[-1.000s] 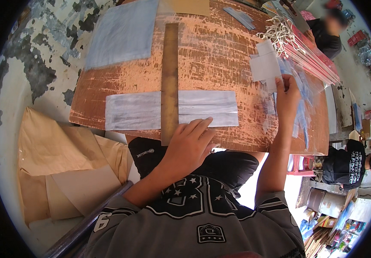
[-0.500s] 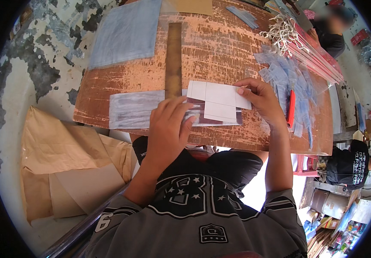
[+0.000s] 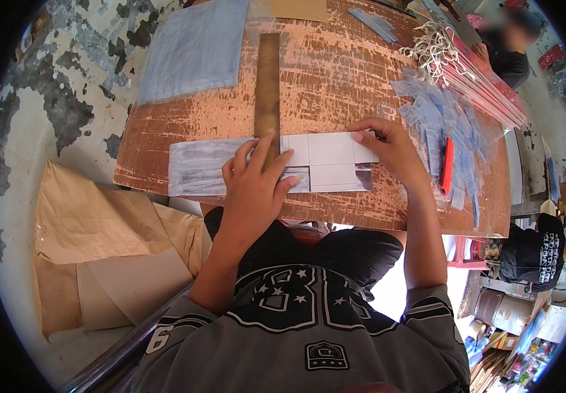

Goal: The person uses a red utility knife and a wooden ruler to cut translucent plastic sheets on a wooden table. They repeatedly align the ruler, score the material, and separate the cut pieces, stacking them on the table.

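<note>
A white card (image 3: pixel 332 149) with stepped edges and ruled lines lies over the right end of a stack of clear plastic strips (image 3: pixel 197 167) near the table's front edge. Its right edge is pinched between the thumb and fingers of my right hand (image 3: pixel 391 150). My left hand (image 3: pixel 253 173) rests with fingers spread over the strips and the lower end of a flat brown ruler-like bar (image 3: pixel 268 85). Its fingertips come near the card's left edge. The bar points away from me, and its near end is partly hidden under my left hand.
To the right, cut plastic pieces (image 3: pixel 420 108) lie heaped beside a red cutter (image 3: pixel 447 165). Beyond them is a bundle of pink sticks with white strings (image 3: pixel 486 85). A stack of large plastic sheets (image 3: pixel 194 49) sits far left. Brown paper (image 3: pixel 99 223) stands left; other people are at right.
The white card has come down level onto the plastic strips, shifting slightly left and nearer with my right hand. My left hand's fingers have spread farther up over the bar.
</note>
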A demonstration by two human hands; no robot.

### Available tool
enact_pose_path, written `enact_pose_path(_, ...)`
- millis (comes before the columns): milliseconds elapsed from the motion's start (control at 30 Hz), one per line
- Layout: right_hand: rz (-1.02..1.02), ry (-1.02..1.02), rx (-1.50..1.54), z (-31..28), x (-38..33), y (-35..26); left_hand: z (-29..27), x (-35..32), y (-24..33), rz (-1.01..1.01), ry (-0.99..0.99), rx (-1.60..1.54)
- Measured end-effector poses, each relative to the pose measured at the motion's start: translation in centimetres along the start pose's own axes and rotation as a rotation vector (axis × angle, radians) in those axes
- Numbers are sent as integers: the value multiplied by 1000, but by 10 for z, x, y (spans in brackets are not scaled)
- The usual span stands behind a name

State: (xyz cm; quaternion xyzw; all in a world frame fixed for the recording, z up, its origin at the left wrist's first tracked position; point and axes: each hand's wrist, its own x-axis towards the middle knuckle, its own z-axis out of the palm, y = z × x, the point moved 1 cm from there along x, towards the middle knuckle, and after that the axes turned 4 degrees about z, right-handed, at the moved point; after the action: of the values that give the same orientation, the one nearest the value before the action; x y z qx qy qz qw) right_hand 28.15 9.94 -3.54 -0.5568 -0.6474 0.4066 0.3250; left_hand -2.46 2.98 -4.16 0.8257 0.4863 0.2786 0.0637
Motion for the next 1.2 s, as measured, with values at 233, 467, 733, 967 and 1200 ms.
enact_pose_path(233, 28, 8, -11, 3, -1, -2, 2, 0, -3, 0, -12, 3)
enact_pose_path(467, 31, 34, -12, 7, -1, 3, 2, 1, -3, -4, -5, -9)
enact_pose_path(733, 144, 140, -68, 1, -12, -2, 5, 3, -2, -26, -9, -8)
enact_pose_path(967, 183, 320, -175, 2, -39, -22, 5, 4, -2, -33, -11, -28)
enact_pose_path(1200, 73, 492, -369, 29, -56, -21, 5, 5, -2, -37, -34, -25)
